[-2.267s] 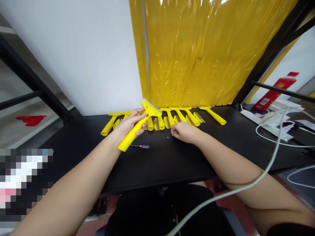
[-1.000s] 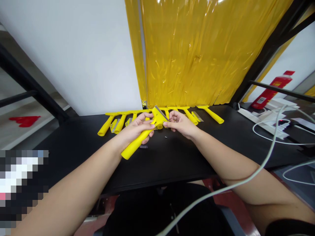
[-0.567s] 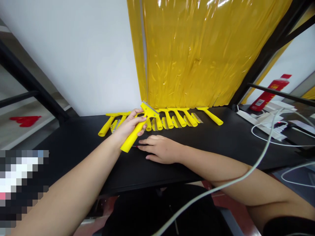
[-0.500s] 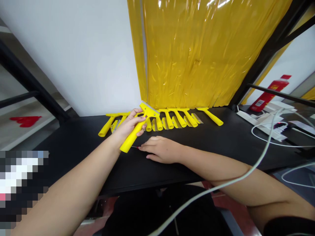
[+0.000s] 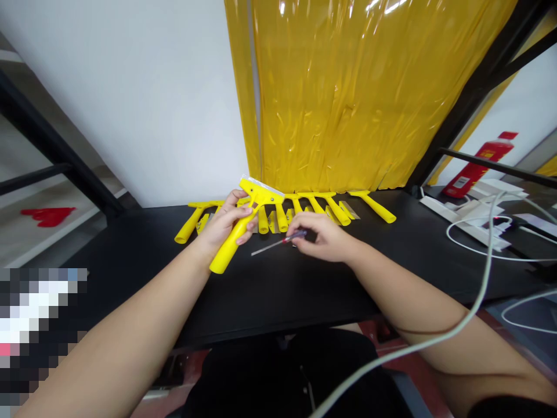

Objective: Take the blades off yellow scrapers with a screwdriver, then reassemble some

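Observation:
My left hand is closed round the neck of a yellow scraper, its wide head tilted up and its hollow handle slanting down toward me. A pale strip runs along the head's top edge. In my right hand is a small screwdriver, gripped by its red and dark handle with the thin metal shaft pointing left, apart from the scraper. Behind both hands several more yellow scrapers lie in a row at the back of the black tabletop, with metal blade pieces between some of them.
A white cable arcs across the lower right, over my right forearm. On the right stand a red bottle and white power strips. A yellow plastic curtain and a white panel rise behind the tabletop.
My right hand has lifted from the tabletop and moved right and up, now with the screwdriver in its fingers. The scraper in my left hand has turned slightly, its head a little further left.

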The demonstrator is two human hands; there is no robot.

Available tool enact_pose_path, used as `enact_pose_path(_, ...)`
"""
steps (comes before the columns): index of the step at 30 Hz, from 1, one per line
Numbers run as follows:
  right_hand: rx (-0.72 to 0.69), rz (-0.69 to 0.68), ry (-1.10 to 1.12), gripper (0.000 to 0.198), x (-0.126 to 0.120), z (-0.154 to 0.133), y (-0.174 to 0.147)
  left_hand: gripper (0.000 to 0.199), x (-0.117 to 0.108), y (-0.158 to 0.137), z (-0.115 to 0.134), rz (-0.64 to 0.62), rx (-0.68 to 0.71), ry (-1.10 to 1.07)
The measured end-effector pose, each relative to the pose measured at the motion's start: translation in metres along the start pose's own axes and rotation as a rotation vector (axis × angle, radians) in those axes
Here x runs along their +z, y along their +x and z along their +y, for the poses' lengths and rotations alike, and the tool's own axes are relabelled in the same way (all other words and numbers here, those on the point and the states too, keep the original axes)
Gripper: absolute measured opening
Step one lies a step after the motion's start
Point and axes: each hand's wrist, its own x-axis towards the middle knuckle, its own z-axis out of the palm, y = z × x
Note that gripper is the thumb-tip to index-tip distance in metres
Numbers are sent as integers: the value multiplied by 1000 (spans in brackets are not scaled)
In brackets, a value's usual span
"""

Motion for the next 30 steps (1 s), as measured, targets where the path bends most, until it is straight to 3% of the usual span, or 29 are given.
enact_pose_path(4, 77, 368, -13, 9, -18, 17, -3, 46, -5, 3, -4, 12, 33, 102)
enact_pose_path(7, 117, 499, -88, 10, -22, 27, -4, 44, -4, 3, -5, 43, 57, 149)
enact_pose_path(13, 155, 530, -172, 12, -20, 28, -3, 46, 1, 3, -3, 120, 53, 154)
enact_pose_path(30, 158, 541, -168, 10, -17, 25, -2, 43, 3, 0, -5, 75, 52, 227)
